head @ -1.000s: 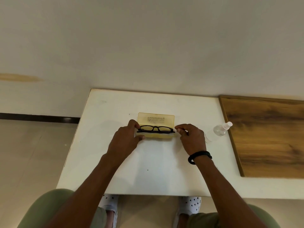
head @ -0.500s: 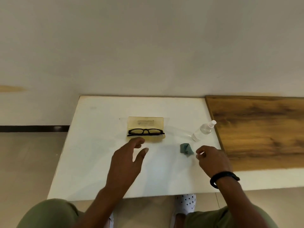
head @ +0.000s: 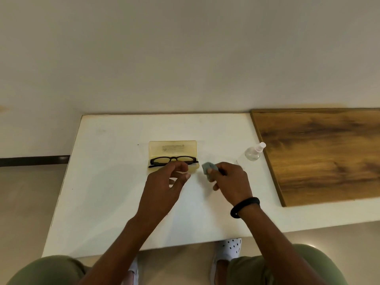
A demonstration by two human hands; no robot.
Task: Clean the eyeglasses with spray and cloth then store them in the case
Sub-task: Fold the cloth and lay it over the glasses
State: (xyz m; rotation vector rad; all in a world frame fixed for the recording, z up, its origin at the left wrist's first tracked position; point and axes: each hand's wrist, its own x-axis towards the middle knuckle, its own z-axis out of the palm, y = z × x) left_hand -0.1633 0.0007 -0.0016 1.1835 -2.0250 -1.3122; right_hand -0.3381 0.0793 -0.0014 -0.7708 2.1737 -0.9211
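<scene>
Black-framed eyeglasses lie folded in an open yellow translucent case on the white table. My left hand hovers just in front of the case, fingers curled apart, holding nothing. My right hand, with a black band on its wrist, pinches a small grey-green cloth to the right of the case. A clear spray bottle lies on its side further right, near the table's right edge.
A dark wooden board adjoins the table on the right. A pale wall stands behind the table. My knees and white spotted shoes show below the near edge, over a beige floor.
My right hand has picked up the cloth from the table and brought it left toward the case. My left hand has moved closer to the glasses.
</scene>
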